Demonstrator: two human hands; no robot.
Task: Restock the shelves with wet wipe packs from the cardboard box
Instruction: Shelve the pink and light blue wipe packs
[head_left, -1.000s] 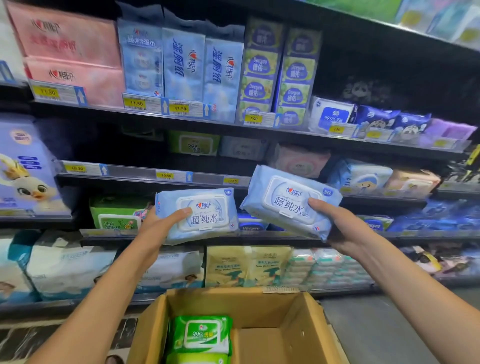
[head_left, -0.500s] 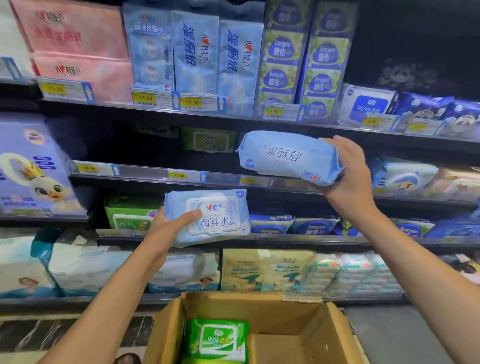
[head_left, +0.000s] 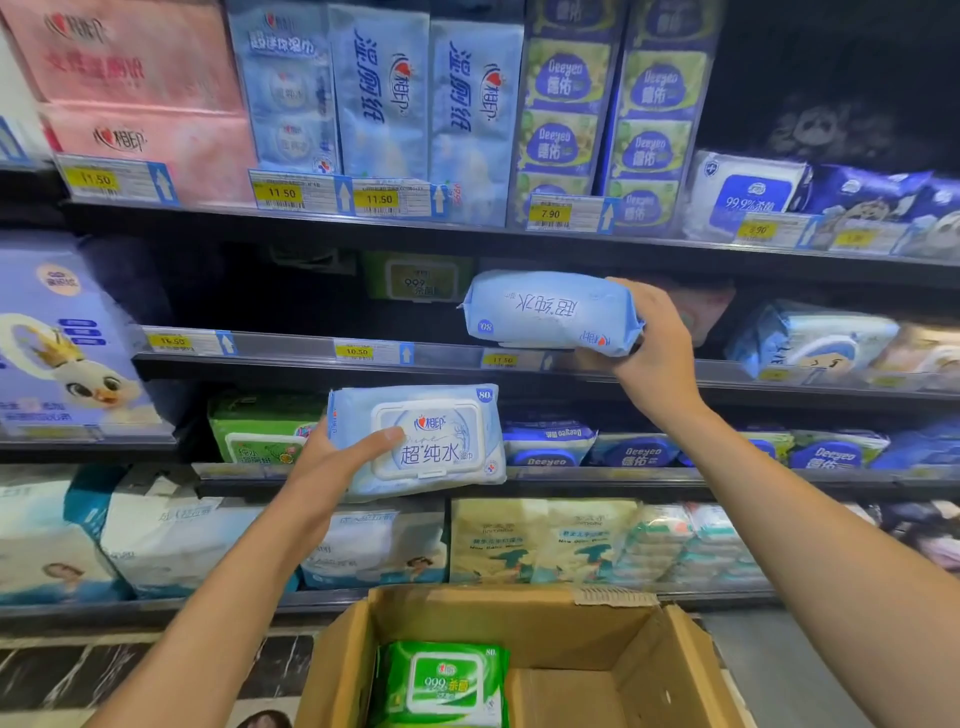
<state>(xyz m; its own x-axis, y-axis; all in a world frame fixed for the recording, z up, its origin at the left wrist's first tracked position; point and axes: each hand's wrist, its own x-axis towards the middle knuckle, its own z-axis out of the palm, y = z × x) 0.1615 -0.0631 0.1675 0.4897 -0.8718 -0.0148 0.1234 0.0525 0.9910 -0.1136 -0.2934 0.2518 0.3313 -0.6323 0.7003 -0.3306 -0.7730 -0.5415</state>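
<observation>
Now right hand (head_left: 658, 359) grips pack (head_left: 545, 312) above shelf edge (head_left: 291, 347)

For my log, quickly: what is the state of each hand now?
Left hand: holds the lower blue pack.
Right hand: holds the upper blue pack, upside down.

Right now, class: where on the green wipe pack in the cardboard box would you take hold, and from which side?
Probably from above, through the open top of the cardboard box. The green wipe pack lies flat, lid up, at the left; bare floor on its right leaves fingers room to hook that edge, thumb on the lid.
</observation>
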